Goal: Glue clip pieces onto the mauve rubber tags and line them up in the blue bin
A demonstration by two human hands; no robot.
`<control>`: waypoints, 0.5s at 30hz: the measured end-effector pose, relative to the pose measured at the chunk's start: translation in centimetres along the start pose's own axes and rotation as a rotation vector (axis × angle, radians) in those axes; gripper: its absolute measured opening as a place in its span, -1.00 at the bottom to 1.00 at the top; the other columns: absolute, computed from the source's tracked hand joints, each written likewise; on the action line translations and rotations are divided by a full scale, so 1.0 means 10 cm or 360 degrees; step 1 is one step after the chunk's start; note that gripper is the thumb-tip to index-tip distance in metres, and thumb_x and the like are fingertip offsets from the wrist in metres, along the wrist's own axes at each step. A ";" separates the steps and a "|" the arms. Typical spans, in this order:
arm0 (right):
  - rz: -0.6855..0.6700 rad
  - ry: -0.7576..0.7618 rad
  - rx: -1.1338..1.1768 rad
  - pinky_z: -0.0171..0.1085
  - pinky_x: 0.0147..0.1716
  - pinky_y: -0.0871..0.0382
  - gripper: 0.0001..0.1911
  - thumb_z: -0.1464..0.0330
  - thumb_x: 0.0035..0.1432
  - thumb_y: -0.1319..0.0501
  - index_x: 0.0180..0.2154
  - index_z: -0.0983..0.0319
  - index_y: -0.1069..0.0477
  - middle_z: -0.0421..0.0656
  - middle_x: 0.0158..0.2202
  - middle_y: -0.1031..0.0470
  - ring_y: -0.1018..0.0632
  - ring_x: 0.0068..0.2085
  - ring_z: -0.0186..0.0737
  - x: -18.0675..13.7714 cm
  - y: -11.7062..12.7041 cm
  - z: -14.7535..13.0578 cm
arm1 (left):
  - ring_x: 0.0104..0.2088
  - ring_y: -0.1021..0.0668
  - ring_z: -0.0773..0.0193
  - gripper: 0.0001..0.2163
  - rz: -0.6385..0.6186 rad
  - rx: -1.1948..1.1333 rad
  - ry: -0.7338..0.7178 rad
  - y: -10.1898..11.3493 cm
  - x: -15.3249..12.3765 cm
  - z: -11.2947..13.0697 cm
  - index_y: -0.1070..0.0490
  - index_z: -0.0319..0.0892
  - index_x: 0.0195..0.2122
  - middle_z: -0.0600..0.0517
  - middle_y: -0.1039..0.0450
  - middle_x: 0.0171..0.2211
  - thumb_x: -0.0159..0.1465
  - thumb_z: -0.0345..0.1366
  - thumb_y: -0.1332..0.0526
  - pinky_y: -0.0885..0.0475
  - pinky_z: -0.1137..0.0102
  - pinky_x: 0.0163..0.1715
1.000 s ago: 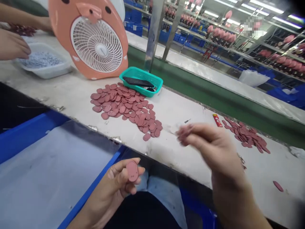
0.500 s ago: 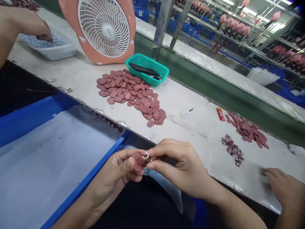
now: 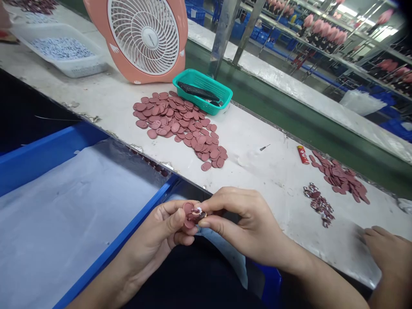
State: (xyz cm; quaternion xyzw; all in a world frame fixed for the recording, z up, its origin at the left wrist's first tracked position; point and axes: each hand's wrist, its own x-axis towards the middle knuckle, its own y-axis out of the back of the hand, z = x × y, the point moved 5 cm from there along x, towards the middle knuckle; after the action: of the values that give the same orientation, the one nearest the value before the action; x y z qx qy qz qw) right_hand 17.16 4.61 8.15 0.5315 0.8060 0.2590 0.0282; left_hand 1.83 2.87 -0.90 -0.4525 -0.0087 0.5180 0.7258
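Between thumb and fingers, my left hand [image 3: 167, 225] holds a dark red oval disc piece [image 3: 188, 210] in front of my body. My right hand [image 3: 238, 214] pinches a small part with white and dark bits [image 3: 200, 211] against that piece, thumb and index finger closed on it. What exactly the small part is cannot be made out. On the bench beyond my hands lies a large spread pile of similar dark red oval discs [image 3: 175, 126]. Off to the right is a little heap of red-and-white small parts [image 3: 318, 204].
A blue bin with a white liner [image 3: 80, 223] stands at lower left. On the bench are a pink fan [image 3: 149, 38], a green basket [image 3: 202, 92], a tub of small pieces [image 3: 61, 49], a red lighter [image 3: 303, 155] and more red discs [image 3: 343, 176]. Another person's hand [image 3: 386, 249] rests at right.
Another person's hand has left the white tub at upper left. The view has shifted slightly. My hands keep nearly the same hold on the red piece and small part.
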 end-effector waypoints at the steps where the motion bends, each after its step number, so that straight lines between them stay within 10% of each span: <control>1: -0.0004 -0.0002 -0.0003 -0.39 -0.31 -0.44 -0.87 0.44 0.21 -0.38 -0.17 0.30 -0.60 -0.15 -0.36 -0.62 -0.57 -0.36 -0.36 0.00 0.00 0.00 | -0.50 -0.49 0.43 -0.68 -0.0007 -0.0004 0.0007 0.00 0.00 0.00 -0.67 -0.18 -0.35 0.06 -0.51 -0.50 0.01 -0.04 -0.54 -0.53 0.61 -0.49; 15: -0.0111 0.0013 -0.0046 -0.39 -0.29 -0.44 -0.90 0.46 0.24 -0.35 -0.17 0.27 -0.59 -0.13 -0.33 -0.62 -0.60 -0.33 -0.35 0.06 0.02 0.00 | -0.52 -0.50 0.44 -0.69 0.0015 -0.0045 0.0041 0.01 0.02 -0.02 -0.68 -0.17 -0.33 0.09 -0.50 -0.51 0.02 -0.06 -0.54 -0.54 0.60 -0.50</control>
State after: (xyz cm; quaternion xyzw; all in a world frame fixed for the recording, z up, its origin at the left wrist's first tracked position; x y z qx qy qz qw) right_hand 17.07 5.20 8.35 0.5015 0.8203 0.2717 0.0415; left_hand 1.99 2.91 -1.18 -0.4694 -0.0044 0.5154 0.7170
